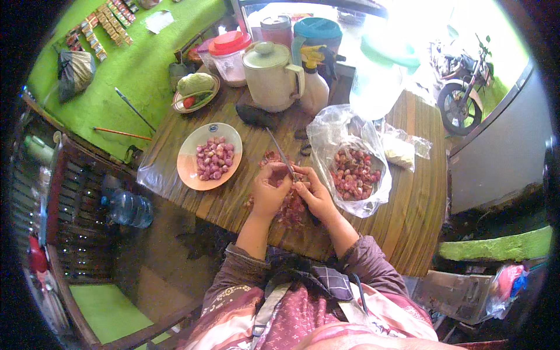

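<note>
My two hands meet over the wooden table. My right hand (314,195) is closed around the lower end of a knife (278,146), whose thin blade points away and to the left. My left hand (270,188) is closed against it, and whatever its fingers pinch is hidden. Reddish shallot skins (290,213) lie scattered under and between the hands. To the left stands an oval plate (188,169) with peeled shallots (215,158) heaped in it. Right of the hands, an opened clear plastic bag (326,125) contains unpeeled shallots (356,175).
Behind the hands stand a pale lidded jug (270,81), a red-lidded tub (228,61) and a spray bottle (314,87). A plate of vegetables (201,105) sits far left. A small bag of white contents (400,153) lies right, near the table edge (429,251).
</note>
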The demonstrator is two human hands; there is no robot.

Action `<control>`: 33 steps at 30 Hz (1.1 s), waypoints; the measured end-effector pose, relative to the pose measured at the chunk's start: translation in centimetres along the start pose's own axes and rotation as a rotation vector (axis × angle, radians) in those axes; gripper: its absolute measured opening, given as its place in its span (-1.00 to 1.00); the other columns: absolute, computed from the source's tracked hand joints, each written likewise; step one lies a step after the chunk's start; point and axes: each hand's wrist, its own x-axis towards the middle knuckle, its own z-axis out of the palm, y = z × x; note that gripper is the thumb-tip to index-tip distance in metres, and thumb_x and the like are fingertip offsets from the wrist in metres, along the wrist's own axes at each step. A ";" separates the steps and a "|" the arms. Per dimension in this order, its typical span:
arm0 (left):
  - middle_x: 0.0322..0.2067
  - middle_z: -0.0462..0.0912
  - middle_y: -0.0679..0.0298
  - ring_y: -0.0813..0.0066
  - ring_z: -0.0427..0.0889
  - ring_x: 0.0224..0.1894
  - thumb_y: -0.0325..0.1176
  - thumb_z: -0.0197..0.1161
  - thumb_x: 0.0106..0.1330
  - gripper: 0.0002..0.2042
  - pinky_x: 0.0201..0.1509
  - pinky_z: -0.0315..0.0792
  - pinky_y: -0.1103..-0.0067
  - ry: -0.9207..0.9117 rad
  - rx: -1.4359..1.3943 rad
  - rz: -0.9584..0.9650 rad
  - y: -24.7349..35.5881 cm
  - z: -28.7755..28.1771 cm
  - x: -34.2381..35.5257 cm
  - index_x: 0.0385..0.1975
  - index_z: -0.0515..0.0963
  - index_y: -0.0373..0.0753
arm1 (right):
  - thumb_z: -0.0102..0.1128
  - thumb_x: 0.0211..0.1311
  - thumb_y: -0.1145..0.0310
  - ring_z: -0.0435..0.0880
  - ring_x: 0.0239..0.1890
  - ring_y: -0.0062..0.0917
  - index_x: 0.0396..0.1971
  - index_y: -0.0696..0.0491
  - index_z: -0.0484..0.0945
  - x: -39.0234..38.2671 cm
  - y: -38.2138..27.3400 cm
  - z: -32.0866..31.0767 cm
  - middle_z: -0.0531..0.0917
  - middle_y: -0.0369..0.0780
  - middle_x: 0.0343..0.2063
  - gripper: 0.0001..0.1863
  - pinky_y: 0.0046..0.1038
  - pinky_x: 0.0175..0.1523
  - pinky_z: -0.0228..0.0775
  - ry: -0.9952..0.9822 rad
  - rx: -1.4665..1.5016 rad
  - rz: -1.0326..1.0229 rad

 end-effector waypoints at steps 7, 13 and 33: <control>-0.29 0.56 0.26 0.58 0.54 -0.26 -0.57 0.20 0.09 -0.85 -0.18 0.44 0.62 0.017 0.090 0.072 -1.1 -0.2 -0.4 -0.32 0.48 -0.33 | -0.02 0.24 0.18 0.53 -0.24 -0.59 0.01 0.02 0.27 0.0 0.5 -0.3 0.58 -0.21 -0.32 -0.61 -0.54 -0.09 0.30 0.037 0.078 0.183; -0.31 0.58 0.26 0.56 0.55 -0.23 -0.55 0.16 0.16 -0.80 -0.18 0.46 0.66 -0.010 -0.185 -0.234 -0.2 -0.3 0.0 -0.21 0.47 -0.36 | -0.10 0.29 0.27 0.33 -0.69 -0.73 0.03 0.08 0.20 0.2 0.0 -0.1 0.42 -0.34 -0.65 -0.64 -0.68 -0.58 0.21 -0.006 0.177 0.109; -0.31 0.59 0.27 0.59 0.55 -0.29 -0.52 0.23 0.12 -0.86 -0.17 0.43 0.66 0.024 -0.414 -0.203 -0.5 -1.2 0.4 -0.31 0.51 -0.32 | -0.10 0.29 0.17 0.31 -0.71 -0.72 0.16 0.05 0.14 -0.1 -1.9 0.3 0.37 -0.33 -0.68 -0.51 -0.70 -0.60 0.17 -0.072 0.381 0.145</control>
